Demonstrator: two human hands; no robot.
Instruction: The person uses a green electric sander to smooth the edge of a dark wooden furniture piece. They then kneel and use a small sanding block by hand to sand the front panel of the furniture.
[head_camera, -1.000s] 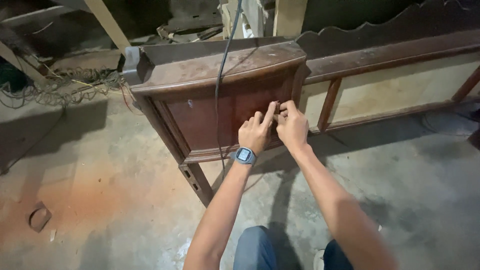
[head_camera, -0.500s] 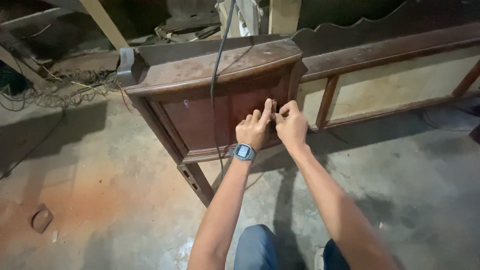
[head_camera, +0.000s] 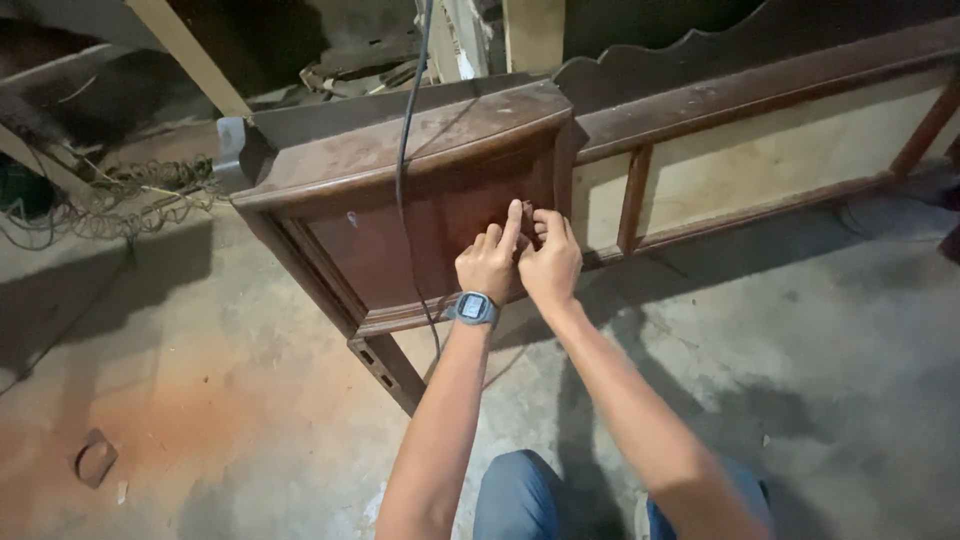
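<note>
Against the dark panel: both hands meet at the upper right of the brown wooden panel (head_camera: 420, 235) of a furniture frame (head_camera: 700, 110) that lies on its side on the concrete floor (head_camera: 200, 380).
Left hand: the left hand (head_camera: 488, 265) has its forefinger stretched up along the wood and the other fingers curled loosely; the fingertip presses on the panel face near its right-hand stile. It clasps nothing that shows.
Right hand: the right hand (head_camera: 550, 262) sits just beside the left, touching it, fingers bent and thumb and forefinger drawn together at the same spot. Whether something small is pinched there cannot be told; the spot is too small and dark.
Wrist: a grey digital watch (head_camera: 474, 308) sits on the left wrist.
Doing it well: fine work at one point seems to call for a steady left fingertip as a brace while the right pinch does the work, with both wrists kept low and close to the wood.
Cable: a black cable (head_camera: 405, 150) hangs across the panel, left of the hands, apart from them.
Around: tangled wire (head_camera: 110, 195) lies at the far left; a small rusty ring bracket (head_camera: 95, 458) rests on the floor.
</note>
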